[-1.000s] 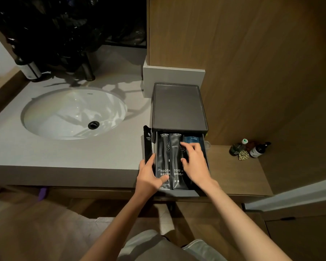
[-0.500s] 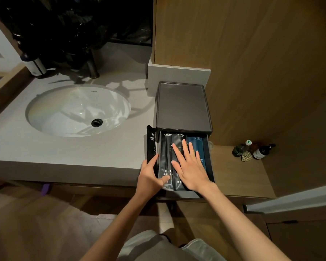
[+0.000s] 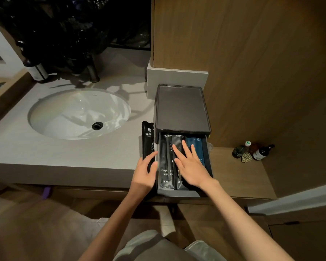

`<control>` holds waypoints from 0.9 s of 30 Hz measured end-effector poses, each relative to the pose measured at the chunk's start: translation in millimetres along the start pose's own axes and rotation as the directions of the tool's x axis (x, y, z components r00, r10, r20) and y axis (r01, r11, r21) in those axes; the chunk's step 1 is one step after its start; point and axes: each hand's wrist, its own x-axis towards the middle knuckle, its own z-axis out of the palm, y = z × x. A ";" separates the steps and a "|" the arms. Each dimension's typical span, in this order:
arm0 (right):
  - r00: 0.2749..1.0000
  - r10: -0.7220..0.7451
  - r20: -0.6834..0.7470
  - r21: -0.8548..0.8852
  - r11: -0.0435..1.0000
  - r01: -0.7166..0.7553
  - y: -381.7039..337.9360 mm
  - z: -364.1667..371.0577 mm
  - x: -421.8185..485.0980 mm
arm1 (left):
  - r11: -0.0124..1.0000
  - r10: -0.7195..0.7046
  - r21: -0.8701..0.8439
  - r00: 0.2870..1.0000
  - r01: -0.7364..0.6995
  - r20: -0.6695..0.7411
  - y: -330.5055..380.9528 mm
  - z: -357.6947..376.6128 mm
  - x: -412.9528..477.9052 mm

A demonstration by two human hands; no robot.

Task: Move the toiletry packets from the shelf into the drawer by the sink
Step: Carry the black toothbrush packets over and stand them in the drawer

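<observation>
A dark drawer point(image 3: 177, 193) is pulled out from a small grey box point(image 3: 182, 108) on the counter right of the sink. Inside lie two black toothbrush packets point(image 3: 166, 161) side by side and a blue packet point(image 3: 198, 146) at the right. My right hand point(image 3: 192, 168) rests flat on them with fingers spread, covering the second black packet and part of the blue one. Just outside the drawer's left wall, my left hand point(image 3: 145, 174) grips the lower end of another black packet point(image 3: 148, 140), which points away from me.
A white oval sink point(image 3: 79, 113) is set in the grey counter point(image 3: 64, 153), with a dark faucet point(image 3: 93, 72) and a bottle point(image 3: 37, 70) behind it. A lower wooden shelf point(image 3: 233, 176) to the right carries small bottles point(image 3: 252, 151). Wood panelling rises behind.
My right hand went from fingertips on the packets to lying flat with fingers spread. My left hand's thumb shifted off the drawer's left packet onto the black packet outside.
</observation>
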 end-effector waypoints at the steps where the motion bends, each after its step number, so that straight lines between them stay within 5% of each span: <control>1: 1.000 0.003 -0.010 0.060 0.998 -0.003 -2.0 -5.3 -1.9 | 1.000 0.024 -0.011 1.000 -0.024 -0.018 0.6 -3.5 -1.1; 5: 0.972 -0.033 -0.234 0.250 0.964 0.093 -17.7 -26.5 -12.7 | 0.986 0.107 -0.122 0.992 -0.114 -0.063 14.7 -18.6 -5.4; 9: 0.905 0.047 -0.423 0.530 0.823 0.205 -39.6 -47.0 -29.0 | 0.972 0.149 -0.178 0.988 -0.153 -0.035 30.1 -24.9 -8.1; 14: 0.910 0.139 -0.391 0.719 0.664 0.207 -47.4 -47.6 -41.9 | 0.968 0.099 -0.239 0.993 -0.081 0.065 43.4 -11.0 -15.4; 23: 0.895 0.288 -0.341 0.869 0.459 0.184 -26.3 -43.1 -56.8 | 0.990 0.139 -0.012 0.965 -0.140 0.223 61.5 22.9 -25.2; 27: 0.855 0.328 -0.403 0.844 0.494 0.208 -14.2 -49.4 -64.1 | 0.976 0.191 0.064 0.959 -0.208 0.208 64.8 30.1 -19.5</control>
